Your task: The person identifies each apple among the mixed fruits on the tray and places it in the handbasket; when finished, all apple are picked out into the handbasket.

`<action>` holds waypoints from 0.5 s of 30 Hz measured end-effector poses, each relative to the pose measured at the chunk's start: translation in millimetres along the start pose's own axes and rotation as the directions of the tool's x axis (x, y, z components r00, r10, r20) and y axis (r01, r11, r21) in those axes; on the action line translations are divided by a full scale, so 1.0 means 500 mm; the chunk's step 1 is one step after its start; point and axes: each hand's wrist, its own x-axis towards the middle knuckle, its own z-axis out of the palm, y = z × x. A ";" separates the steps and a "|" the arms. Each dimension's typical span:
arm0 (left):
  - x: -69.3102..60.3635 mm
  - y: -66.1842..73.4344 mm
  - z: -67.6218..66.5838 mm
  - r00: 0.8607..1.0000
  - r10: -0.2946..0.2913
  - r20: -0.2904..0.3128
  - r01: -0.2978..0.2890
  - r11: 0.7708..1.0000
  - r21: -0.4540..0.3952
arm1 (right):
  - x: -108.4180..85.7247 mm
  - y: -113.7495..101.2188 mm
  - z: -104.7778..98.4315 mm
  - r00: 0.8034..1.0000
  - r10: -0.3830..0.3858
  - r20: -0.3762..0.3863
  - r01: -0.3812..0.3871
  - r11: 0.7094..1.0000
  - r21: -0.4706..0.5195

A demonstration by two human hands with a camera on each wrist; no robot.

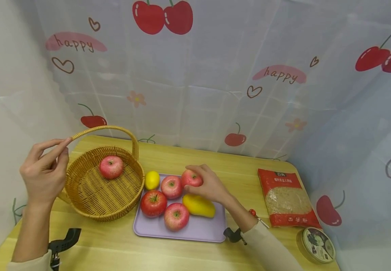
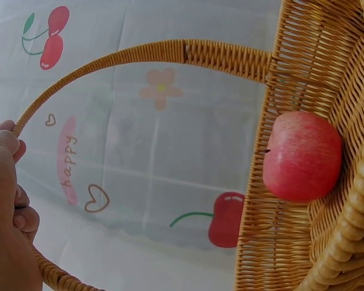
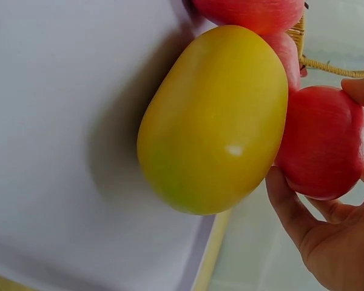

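My left hand (image 1: 43,175) pinches the arched handle (image 1: 115,128) of a round wicker basket (image 1: 141,194). Inside the basket lies one pink-red apple (image 1: 111,167), also seen in the left wrist view. On the far side of a lilac tray (image 1: 202,234), my right hand (image 1: 212,186) grips a red apple (image 3: 321,142), thumb and fingers on opposite sides of it. A yellow mango (image 3: 215,121) lies right beside that apple. Also on the tray are a pink apple (image 1: 171,187), a darker red apple (image 1: 153,203), another pink apple (image 1: 176,217) and a lemon (image 1: 152,180) at the far left corner.
On the right of the wooden table (image 1: 107,248) lies a red food packet (image 1: 288,197) with a clear window. A round tin (image 1: 318,244) stands at the near right edge. A printed curtain (image 1: 195,94) hangs along the back and right sides.
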 end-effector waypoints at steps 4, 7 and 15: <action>0.000 0.000 0.000 1.000 -0.001 0.000 0.001 1.000 0.001 | -0.002 -0.008 -0.001 1.000 -0.006 -0.008 0.006 1.000 -0.004; 0.000 -0.001 -0.001 1.000 -0.004 0.001 0.004 1.000 0.004 | -0.003 -0.015 -0.002 1.000 -0.004 -0.008 0.004 1.000 -0.009; -0.001 -0.001 -0.001 1.000 -0.006 0.005 0.005 1.000 0.011 | -0.006 -0.026 0.001 1.000 0.003 0.005 -0.003 1.000 -0.018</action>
